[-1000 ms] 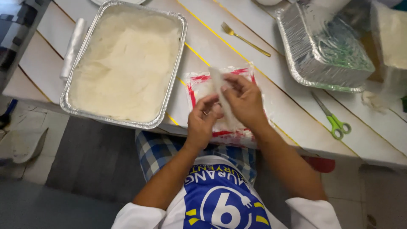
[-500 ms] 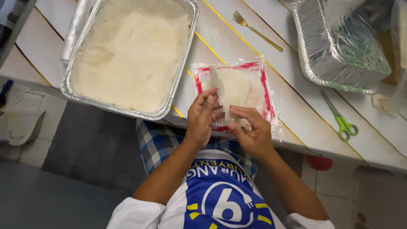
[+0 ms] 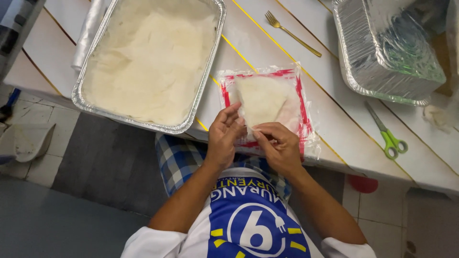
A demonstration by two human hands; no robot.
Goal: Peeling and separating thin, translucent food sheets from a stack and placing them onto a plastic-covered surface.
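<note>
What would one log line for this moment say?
left hand: pinching wrapper sheet | right hand: pinching same sheet | under it: red-edged plastic packet | left: foil tray

Head view, steeply down, close.

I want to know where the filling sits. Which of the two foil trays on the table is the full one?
The foil tray at the left, beside the left hand, is filled with a pale, creamy mass. The foil tray at the right shows bare, shiny foil inside.
</note>
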